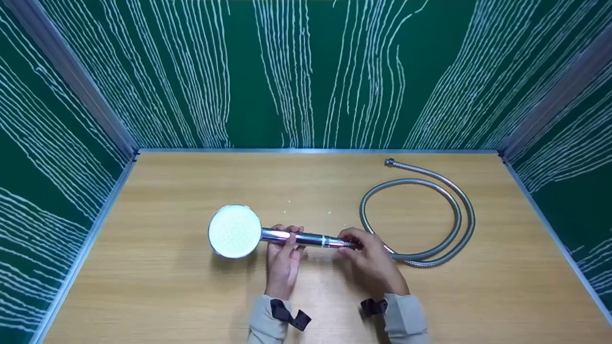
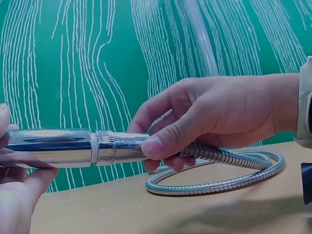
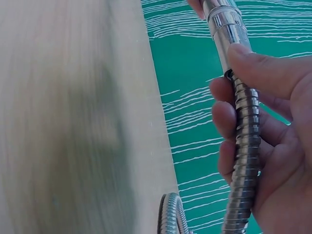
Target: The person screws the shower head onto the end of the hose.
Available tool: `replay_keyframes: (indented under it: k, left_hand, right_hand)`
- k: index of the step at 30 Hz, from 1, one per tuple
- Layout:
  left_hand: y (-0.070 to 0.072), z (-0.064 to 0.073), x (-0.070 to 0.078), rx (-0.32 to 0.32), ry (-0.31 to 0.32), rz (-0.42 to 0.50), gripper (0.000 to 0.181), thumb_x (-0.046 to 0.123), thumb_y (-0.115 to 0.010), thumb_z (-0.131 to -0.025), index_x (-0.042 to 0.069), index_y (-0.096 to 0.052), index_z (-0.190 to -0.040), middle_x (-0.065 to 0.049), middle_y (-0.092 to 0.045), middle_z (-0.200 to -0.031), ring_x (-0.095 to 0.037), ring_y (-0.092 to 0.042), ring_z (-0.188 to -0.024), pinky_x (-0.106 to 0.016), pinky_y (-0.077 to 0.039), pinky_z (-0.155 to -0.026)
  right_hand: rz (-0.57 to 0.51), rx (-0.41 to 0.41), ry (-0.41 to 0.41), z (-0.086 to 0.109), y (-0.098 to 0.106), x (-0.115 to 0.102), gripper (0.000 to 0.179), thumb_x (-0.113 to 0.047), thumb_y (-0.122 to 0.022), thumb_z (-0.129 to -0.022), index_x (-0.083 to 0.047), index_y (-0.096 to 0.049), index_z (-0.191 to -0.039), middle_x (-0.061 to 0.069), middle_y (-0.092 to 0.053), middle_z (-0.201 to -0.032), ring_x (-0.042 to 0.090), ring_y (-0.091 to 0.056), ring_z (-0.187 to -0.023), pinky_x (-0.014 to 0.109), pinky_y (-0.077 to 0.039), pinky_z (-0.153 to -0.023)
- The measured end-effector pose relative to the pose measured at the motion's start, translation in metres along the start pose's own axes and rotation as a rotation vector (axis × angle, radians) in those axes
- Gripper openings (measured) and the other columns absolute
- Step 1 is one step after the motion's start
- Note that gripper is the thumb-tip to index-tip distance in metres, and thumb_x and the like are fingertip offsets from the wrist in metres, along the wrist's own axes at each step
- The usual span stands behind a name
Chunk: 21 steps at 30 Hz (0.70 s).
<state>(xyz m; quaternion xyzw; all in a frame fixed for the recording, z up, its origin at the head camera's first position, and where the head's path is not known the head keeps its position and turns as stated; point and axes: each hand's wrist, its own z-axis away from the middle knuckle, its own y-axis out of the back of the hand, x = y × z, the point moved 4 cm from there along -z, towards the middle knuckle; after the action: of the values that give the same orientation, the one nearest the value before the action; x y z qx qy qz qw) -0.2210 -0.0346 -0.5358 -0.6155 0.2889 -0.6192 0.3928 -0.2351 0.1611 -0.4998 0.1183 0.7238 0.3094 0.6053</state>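
Note:
A chrome hand shower [image 1: 234, 231] with a round white spray face is held above the table, its face turned up toward the head camera. My left hand [image 1: 281, 270] grips its handle [image 2: 53, 145], thumb on top and fingers beneath. With thumb and fingertips, my right hand [image 1: 375, 263] pinches the tapered chrome nut [image 2: 127, 146] of the ribbed metal shower hose [image 3: 246, 141]. The nut lines up with the handle's end, and a pale ring shows at the joint. From the nut, the hose runs down past my right fingers and palm.
The rest of the hose lies coiled on the wooden table [image 1: 191, 296] to the right, its far end fitting [image 1: 389, 162] toward the back. A few tiny white specks [image 1: 329, 212] dot the surface. Green walls [image 1: 440, 57] with white wavy lines enclose the back and sides.

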Motion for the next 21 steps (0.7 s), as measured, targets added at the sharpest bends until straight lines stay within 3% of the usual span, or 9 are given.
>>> replay_keyframes:
  k: [4, 9, 14, 21]
  left_hand:
    - [0.0, 0.003, 0.0, -0.003, -0.007, 0.003, 0.022, -0.003, -0.054, -0.092, 0.013, -0.046, -0.105, -0.002, -0.063, -0.099, -0.021, -0.061, -0.104, -0.039, -0.049, -0.096]
    - [0.006, 0.011, 0.0, 0.042, 0.003, 0.013, 0.022, -0.004, -0.052, -0.092, 0.012, -0.045, -0.105, -0.003, -0.063, -0.097, -0.022, -0.061, -0.104, -0.039, -0.05, -0.095]
    - [0.007, 0.014, 0.002, 0.03, -0.004, 0.013, 0.019, -0.003, -0.052, -0.093, 0.012, -0.046, -0.103, -0.003, -0.063, -0.096, -0.021, -0.061, -0.102, -0.038, -0.051, -0.092]
    - [0.009, 0.014, 0.0, 0.03, 0.024, 0.04, 0.019, -0.002, -0.054, -0.092, 0.012, -0.046, -0.102, -0.003, -0.063, -0.095, -0.02, -0.062, -0.098, -0.037, -0.052, -0.089]
  right_hand:
    - [0.025, 0.007, -0.017, 0.004, 0.001, -0.004, 0.022, -0.015, -0.073, -0.082, -0.024, -0.065, -0.101, -0.008, -0.065, -0.092, 0.013, -0.056, -0.084, 0.034, -0.048, -0.082]
    - [0.067, -0.027, -0.028, 0.01, -0.003, -0.006, 0.021, -0.018, -0.071, -0.084, -0.023, -0.065, -0.104, -0.008, -0.064, -0.096, 0.01, -0.056, -0.086, 0.033, -0.048, -0.083]
    - [0.097, -0.042, -0.014, 0.014, -0.006, -0.01, 0.02, -0.022, -0.067, -0.088, -0.021, -0.065, -0.108, -0.008, -0.063, -0.099, 0.01, -0.055, -0.085, 0.03, -0.049, -0.08]
    - [0.138, 0.023, 0.13, 0.017, -0.016, -0.008, 0.028, -0.013, -0.074, -0.082, -0.015, -0.058, -0.105, -0.005, -0.062, -0.09, 0.01, -0.053, -0.076, 0.022, -0.046, -0.066]
